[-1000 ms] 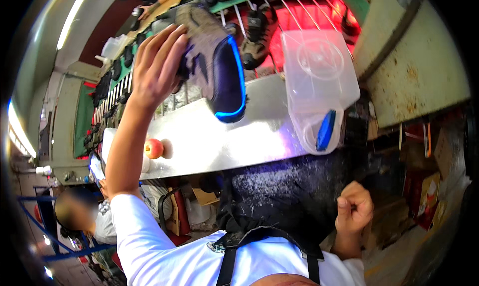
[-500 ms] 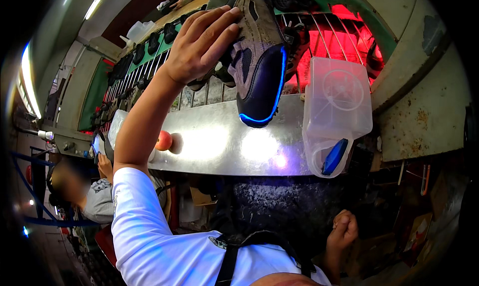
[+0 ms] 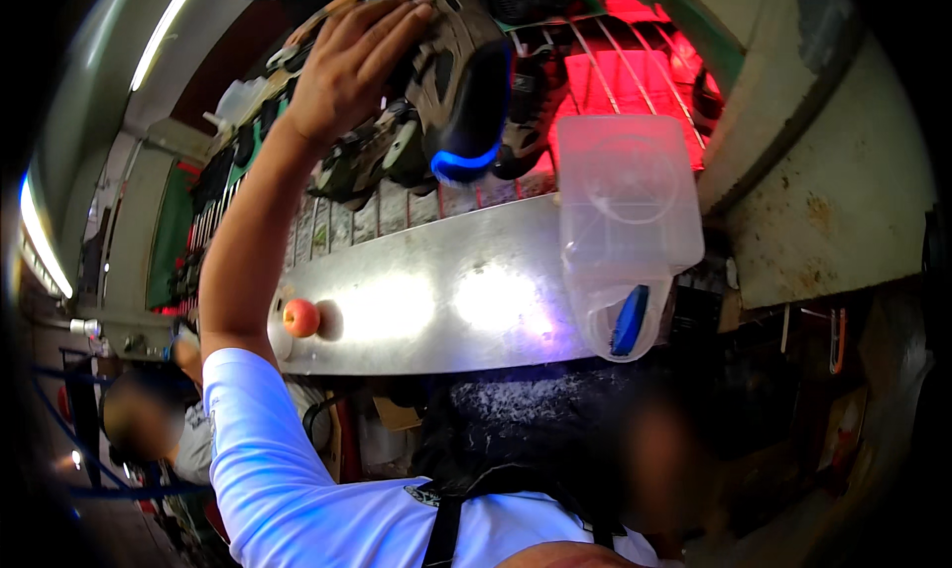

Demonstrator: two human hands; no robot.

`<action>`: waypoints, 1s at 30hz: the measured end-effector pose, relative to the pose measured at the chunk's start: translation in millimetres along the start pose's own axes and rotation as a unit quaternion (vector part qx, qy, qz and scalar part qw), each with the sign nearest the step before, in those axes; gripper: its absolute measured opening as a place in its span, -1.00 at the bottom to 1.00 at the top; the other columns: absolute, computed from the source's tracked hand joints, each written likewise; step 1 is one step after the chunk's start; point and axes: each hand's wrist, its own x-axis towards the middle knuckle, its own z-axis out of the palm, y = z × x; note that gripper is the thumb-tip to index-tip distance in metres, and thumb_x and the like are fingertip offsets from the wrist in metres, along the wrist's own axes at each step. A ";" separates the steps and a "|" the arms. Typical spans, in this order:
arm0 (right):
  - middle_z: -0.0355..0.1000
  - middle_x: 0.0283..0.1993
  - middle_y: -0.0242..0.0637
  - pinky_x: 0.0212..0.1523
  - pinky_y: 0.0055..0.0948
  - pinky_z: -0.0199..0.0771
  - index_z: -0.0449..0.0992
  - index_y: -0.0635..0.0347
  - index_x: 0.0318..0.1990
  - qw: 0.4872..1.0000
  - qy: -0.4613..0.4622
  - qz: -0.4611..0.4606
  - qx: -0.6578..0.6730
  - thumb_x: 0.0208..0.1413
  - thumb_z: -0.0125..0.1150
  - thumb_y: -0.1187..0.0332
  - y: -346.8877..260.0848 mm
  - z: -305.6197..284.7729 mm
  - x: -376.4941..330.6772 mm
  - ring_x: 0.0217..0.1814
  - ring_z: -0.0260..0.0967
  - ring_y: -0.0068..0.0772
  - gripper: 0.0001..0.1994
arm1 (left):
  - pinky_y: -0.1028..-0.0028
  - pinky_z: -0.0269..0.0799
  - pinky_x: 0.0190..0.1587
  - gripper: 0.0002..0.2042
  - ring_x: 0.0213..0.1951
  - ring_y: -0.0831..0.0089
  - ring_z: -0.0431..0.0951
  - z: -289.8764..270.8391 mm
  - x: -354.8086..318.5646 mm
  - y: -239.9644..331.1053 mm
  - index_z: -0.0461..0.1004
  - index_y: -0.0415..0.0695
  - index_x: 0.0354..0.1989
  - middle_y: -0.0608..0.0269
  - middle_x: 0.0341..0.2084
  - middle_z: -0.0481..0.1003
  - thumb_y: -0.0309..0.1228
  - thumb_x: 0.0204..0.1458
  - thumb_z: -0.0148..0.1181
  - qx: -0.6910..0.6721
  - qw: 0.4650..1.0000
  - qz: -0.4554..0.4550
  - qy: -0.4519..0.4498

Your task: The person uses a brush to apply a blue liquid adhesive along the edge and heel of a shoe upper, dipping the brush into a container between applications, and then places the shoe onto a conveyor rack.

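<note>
My left hand reaches up and forward with its fingers laid over the side of a brown and black shoe. It holds the shoe toe toward me; the thumb is out of sight. Blue light glows along the rim of the dark toe. More shoes rest on the metal bars just below and behind it. My right hand is low at the right, away from the shoe, and too blurred for its fingers to show.
A metal ledge runs before me, with an apple at its left. Toward its right stands a translucent plastic container with a blue object in its front spout. Red glow lights the bars behind. Another person sits at left.
The shoe in my left hand has moved farther from me and left, toward the shoes on the bars. My right hand has turned blurred. The whole view has shifted a little.
</note>
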 end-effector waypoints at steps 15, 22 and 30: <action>0.45 -0.21 -0.21 -0.08 -0.14 0.45 0.52 0.10 -0.09 0.984 -0.148 0.068 0.079 0.29 0.05 0.28 -55.6 -42.6 61.8 -0.20 0.43 -0.22 -0.82 | 0.23 0.28 0.35 -0.47 0.27 0.29 0.39 266.3 150.5 3.0 0.44 0.04 0.24 0.34 0.21 0.45 -0.37 0.00 0.15 -0.075 0.963 0.253 -0.056; 0.38 -0.46 -0.33 -0.44 -0.30 0.41 0.53 0.01 -0.34 0.997 -0.013 -0.038 -0.069 0.27 0.09 0.27 -47.6 20.6 30.8 -0.48 0.36 -0.39 -0.84 | 0.25 0.26 0.33 -0.62 0.18 0.38 0.40 321.1 168.7 75.4 0.50 0.23 0.03 0.60 -0.02 0.50 -0.29 -0.03 0.11 -0.051 0.935 0.346 -0.065; 0.41 -0.38 -0.33 -0.39 -0.37 0.41 0.51 0.11 -0.29 0.994 -0.035 0.014 0.103 0.29 0.09 0.34 -48.9 7.6 39.2 -0.41 0.36 -0.44 -0.88 | 0.15 0.16 0.40 -0.49 0.35 0.31 0.29 334.5 152.3 84.6 0.44 0.25 0.23 0.51 0.19 0.44 -0.32 0.03 0.10 -0.137 0.944 0.300 0.004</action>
